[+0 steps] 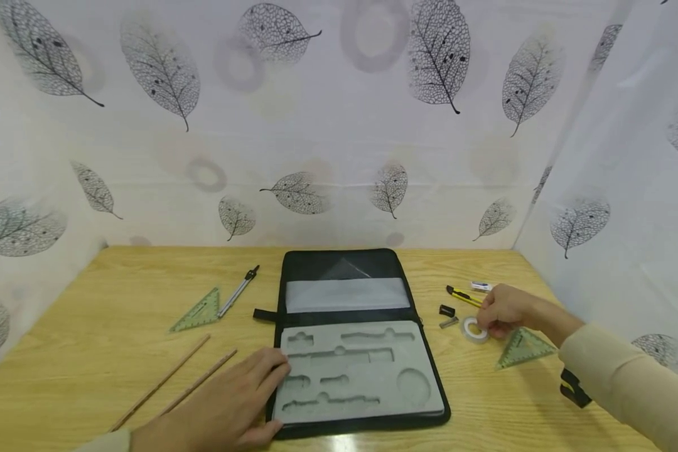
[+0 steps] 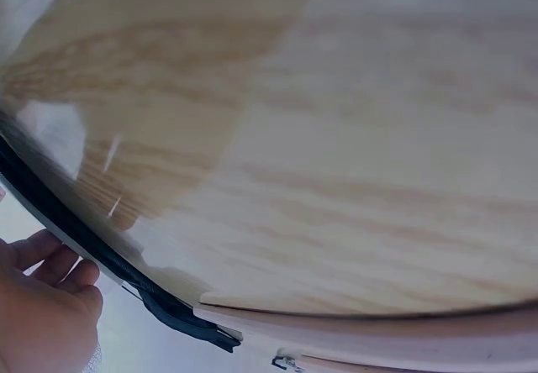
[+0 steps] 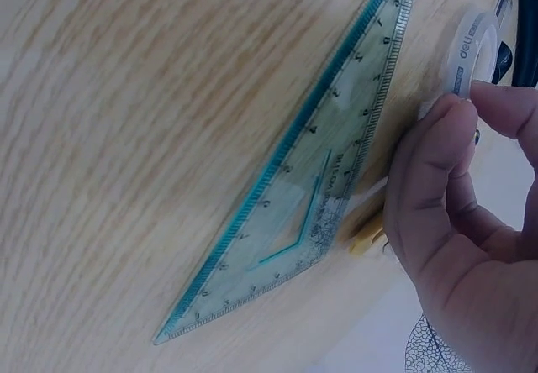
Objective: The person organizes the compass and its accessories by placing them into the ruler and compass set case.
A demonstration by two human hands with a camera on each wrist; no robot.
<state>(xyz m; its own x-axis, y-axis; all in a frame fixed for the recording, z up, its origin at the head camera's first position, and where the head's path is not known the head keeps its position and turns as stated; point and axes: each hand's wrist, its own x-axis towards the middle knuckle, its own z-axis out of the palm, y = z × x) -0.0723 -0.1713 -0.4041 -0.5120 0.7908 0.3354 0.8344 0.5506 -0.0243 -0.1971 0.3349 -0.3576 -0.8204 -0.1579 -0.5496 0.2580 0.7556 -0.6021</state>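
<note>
My right hand [image 1: 507, 309] pinches a small white roll of tape [image 1: 471, 337] between thumb and fingertips at the table's right; its edge print reads "deli" in the right wrist view. Beside that hand lies a green-tinted set square [image 1: 524, 347], seen large in the right wrist view. My left hand [image 1: 226, 395] rests along the left edge of an unfolded black zip case [image 1: 442, 414], its fingertips over the border. A grey foam insert [image 1: 367, 376] fills the case's near half, with shaped recesses and one round hollow, all holding nothing.
Near the tape are a yellow utility knife [image 1: 464, 296], an eraser [image 1: 481, 286], a black sharpener [image 1: 446, 311] and a small metallic case [image 1: 449, 322]. Left of the case lie another set square [image 1: 199, 311], a compass [image 1: 238, 293] and two wooden sticks [image 1: 161, 383]. A black-and-yellow object [image 1: 573, 388] sits under my right forearm.
</note>
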